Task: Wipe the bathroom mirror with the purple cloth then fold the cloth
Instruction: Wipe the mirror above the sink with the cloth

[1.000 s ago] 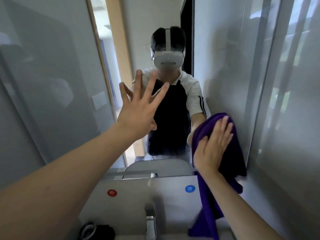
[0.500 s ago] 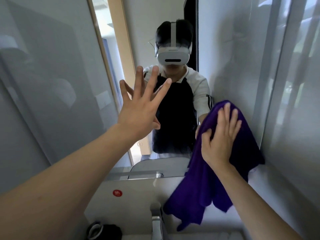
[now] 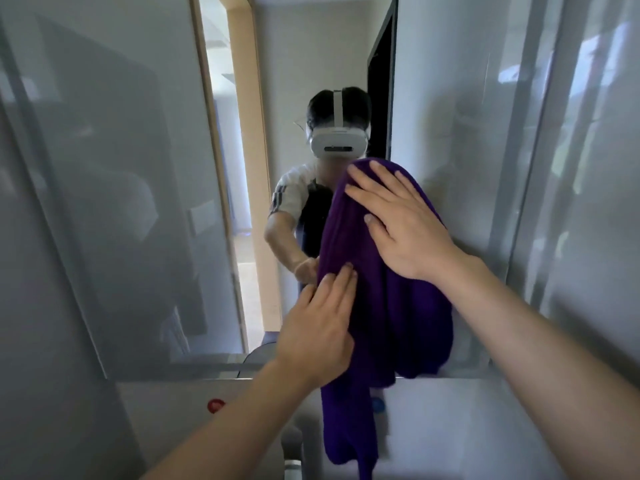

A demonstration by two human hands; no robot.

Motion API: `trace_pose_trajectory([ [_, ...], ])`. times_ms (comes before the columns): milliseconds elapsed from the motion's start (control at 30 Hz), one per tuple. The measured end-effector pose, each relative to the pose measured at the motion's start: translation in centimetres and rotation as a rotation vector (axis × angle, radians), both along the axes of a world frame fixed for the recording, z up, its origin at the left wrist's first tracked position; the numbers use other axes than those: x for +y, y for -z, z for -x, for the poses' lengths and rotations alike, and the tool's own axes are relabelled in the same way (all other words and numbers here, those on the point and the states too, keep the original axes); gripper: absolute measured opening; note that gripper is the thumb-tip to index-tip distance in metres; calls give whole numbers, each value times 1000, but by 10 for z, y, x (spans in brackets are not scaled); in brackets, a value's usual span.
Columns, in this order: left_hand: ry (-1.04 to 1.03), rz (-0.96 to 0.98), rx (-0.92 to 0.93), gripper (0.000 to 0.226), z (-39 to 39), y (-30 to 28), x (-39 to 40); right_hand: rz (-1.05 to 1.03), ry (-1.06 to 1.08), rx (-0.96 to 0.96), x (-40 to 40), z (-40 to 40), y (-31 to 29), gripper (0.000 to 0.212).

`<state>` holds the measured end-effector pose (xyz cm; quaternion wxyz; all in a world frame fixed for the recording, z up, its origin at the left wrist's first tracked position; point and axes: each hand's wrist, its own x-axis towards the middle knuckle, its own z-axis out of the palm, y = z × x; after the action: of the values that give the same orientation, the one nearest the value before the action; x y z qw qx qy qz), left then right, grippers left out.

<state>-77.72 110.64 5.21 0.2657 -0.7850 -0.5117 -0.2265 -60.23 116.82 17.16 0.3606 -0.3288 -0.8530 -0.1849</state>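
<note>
While my right hand (image 3: 405, 226) lies flat with its fingers straight and spread on the upper part of the purple cloth (image 3: 381, 306), I press that cloth against the bathroom mirror (image 3: 311, 46). The cloth hangs in loose folds from under my palm, its lower end trailing past the mirror's bottom edge and down over the grey panel (image 3: 450, 427) below. My left hand (image 3: 320, 329) is lower and to the left, fingers straight and close together, touching the cloth's left edge; whether the thumb hooks any fabric I cannot tell, since it is hidden. In the glass I see the reflection of a person wearing a white headset (image 3: 337, 142), partly covered by the cloth. A red dot (image 3: 215, 406) sits on the panel to the left, and a blue dot (image 3: 377, 406) peeks out just beside the hanging cloth. A metal fitting (image 3: 292, 471) shows at the bottom edge, near the cloth's tail.
</note>
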Motion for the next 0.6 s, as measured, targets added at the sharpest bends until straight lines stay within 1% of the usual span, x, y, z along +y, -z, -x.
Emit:
trace_pose_trajectory([
  [67,-44,-29,-57,82,5,-9,-2,48,4,26,-8,0,1,58],
  [167,-89,-68,-206,79,20,-34,-3,121,-6,148,-19,4,17,65],
  [233,-88,-100,-319,78,23,-55,-1,168,-18,203,-25,12,34,71],
  [300,-65,-121,-366,75,22,-69,3,225,-48,263,-29,26,49,78],
  [367,-56,-127,-324,73,26,-75,9,290,-85,334,-34,39,58,82],
  [433,-57,-141,-250,74,34,-78,14,303,-85,360,-37,49,63,83],
  [600,-73,-235,-24,81,70,-88,29,155,125,282,-31,56,59,84],
])
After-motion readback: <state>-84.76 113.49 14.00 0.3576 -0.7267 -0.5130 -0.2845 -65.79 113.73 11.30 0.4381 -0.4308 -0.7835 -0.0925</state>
